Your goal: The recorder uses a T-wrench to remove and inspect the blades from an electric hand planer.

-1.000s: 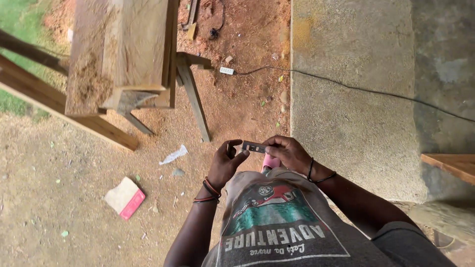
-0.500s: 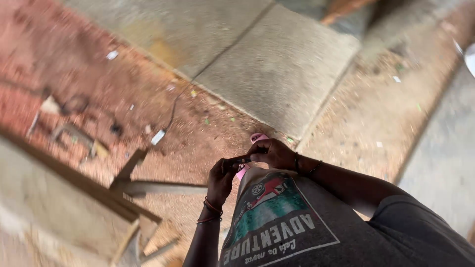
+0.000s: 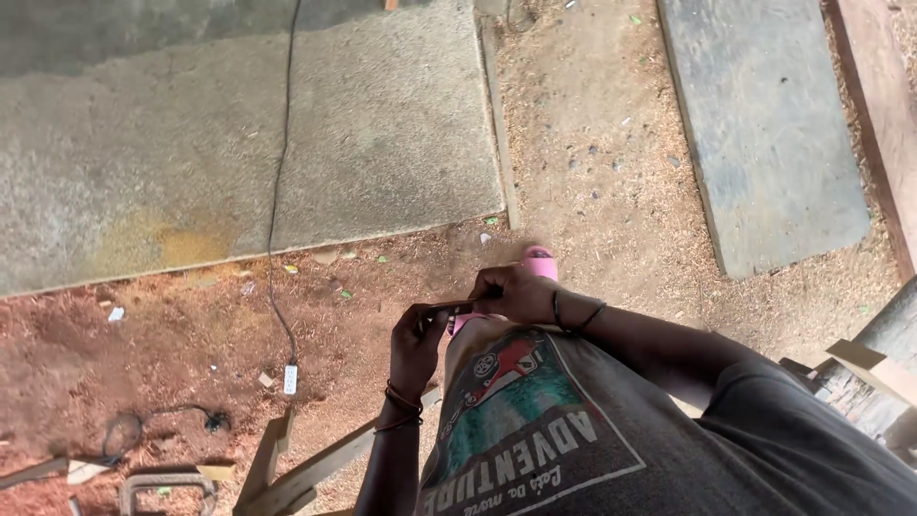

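My left hand [image 3: 417, 339] and my right hand [image 3: 511, 291] are held together in front of my chest, above my grey printed shirt [image 3: 573, 440]. Both pinch a small, thin dark object [image 3: 449, 308] between their fingertips; its kind is too small to tell. Bracelets circle both wrists. Just beyond my right hand a pink shoe tip [image 3: 540, 261] shows on the ground.
A concrete slab [image 3: 382, 143] lies ahead, with a thin cable [image 3: 277, 239] running across it to a white socket block [image 3: 289, 379] on the red dirt. A grey board [image 3: 764, 124] lies at right on sawdust. Wooden offcuts [image 3: 306, 468] sit bottom left.
The view has swung away from the wooden bench toward the concrete slab and grey board. Both hands have stayed together on the small object in front of my chest.
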